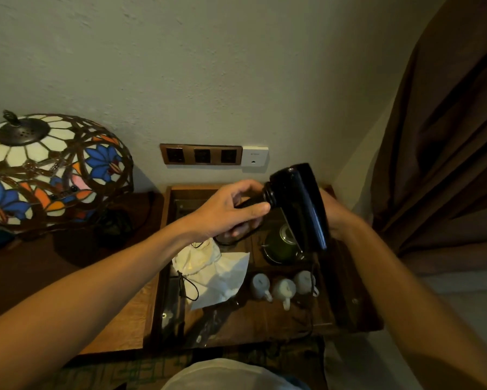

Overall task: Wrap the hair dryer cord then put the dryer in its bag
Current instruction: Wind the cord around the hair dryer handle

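I hold a black hair dryer [301,204] in the air above the wooden tray. My left hand [231,211] is wrapped around its handle, which points left. My right hand [335,218] is behind the dryer's body and mostly hidden by it. The black cord [311,302] hangs from the dryer down over the tray's right side. A loop of it also shows under my left hand. The white drawstring bag [211,273] lies crumpled on the tray below my left wrist, its black string trailing to the left.
The wooden tray [163,277] holds a green teapot [280,246] and three small white cups [283,287]. A stained-glass lamp [53,170] stands at the left. Wall sockets [201,154] sit behind the tray, and a brown curtain [444,136] hangs at the right.
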